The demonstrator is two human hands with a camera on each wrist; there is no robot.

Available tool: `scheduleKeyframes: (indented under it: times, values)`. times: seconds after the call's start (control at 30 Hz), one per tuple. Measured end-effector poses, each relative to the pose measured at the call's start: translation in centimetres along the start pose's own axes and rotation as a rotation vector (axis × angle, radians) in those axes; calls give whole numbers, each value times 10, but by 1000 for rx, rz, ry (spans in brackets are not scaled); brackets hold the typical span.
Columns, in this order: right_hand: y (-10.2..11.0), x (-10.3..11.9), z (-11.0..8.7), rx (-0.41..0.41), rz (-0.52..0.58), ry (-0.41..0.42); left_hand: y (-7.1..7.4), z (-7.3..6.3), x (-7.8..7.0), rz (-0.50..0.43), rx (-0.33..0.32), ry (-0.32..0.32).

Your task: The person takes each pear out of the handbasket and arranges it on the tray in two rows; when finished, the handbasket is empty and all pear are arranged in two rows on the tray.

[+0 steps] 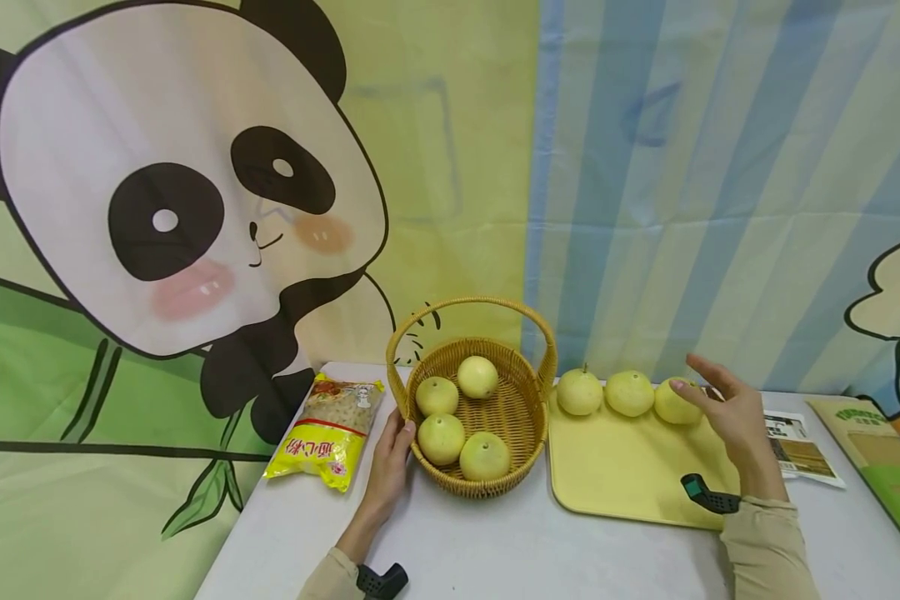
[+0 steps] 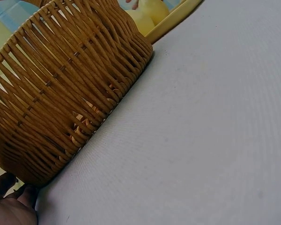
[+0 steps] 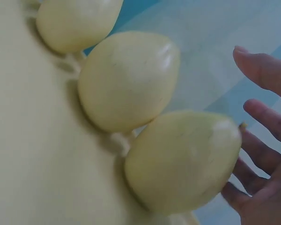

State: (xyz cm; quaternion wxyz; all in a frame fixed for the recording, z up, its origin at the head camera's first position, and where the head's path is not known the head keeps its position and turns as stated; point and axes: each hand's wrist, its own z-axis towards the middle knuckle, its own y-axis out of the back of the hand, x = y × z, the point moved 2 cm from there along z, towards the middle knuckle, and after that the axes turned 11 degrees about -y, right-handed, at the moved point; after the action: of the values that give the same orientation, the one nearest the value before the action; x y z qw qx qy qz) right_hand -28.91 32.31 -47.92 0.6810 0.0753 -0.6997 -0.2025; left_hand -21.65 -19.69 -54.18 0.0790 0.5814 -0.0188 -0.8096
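A wicker basket [image 1: 522, 417] with a tall arched handle stands on the table, holding several round, pale yellow-green fruits [image 1: 485, 456]. My left hand [image 1: 392, 458] rests against its left side; in the left wrist view the fingertips [image 2: 3, 183] are right at the weave near the base. On the right is a yellow tray [image 1: 630, 475] with three more such fruits lined up along its back edge. My right hand [image 1: 738, 421], fingers spread, is beside the rightmost fruit [image 3: 185, 161]. Nothing is in its grasp, and in the right wrist view its fingers overlap the fruit's stem end.
A yellow bag of dry food [image 1: 326, 429] lies left of the basket. Behind my right forearm is a white and brown packet [image 1: 802, 450], with a brown and green package [image 1: 881, 467] at the far right. A printed panda curtain [image 1: 450, 167] hangs behind the white table [image 1: 487, 542].
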Motion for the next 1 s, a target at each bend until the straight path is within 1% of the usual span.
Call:
scheduleKeyframes:
  times: [0.1, 0.17, 0.3, 0.4, 0.57, 0.67, 0.77, 0.87, 1.0]
  values:
    - [1, 13, -3, -47, 59, 35, 0, 1, 0, 2, 2, -5]
    - [0, 21, -5, -68, 132, 64, 0, 1, 1, -3, 0, -8]
    - [-5, 40, -11, -53, 311, 151, 0, 1, 1, -12, -5, -13]
    - [-15, 56, -17, -18, 384, 223, 0, 1, 2, -12, -6, -11]
    - [-39, 77, -25, 57, 409, 322, 0, 0, 1, -18, -3, -1]
    - [-52, 82, -28, 100, 400, 351, 0, -1, 1, -21, -2, 2]
    - [-64, 84, -30, 147, 384, 356, 0, -1, 1, -23, -3, 0]
    - [-75, 89, -34, 212, 393, 347, 0, -1, 1, -26, 1, -4]
    - [-93, 96, -39, 324, 356, 340, 2, -1, 2, -7, 2, -7]
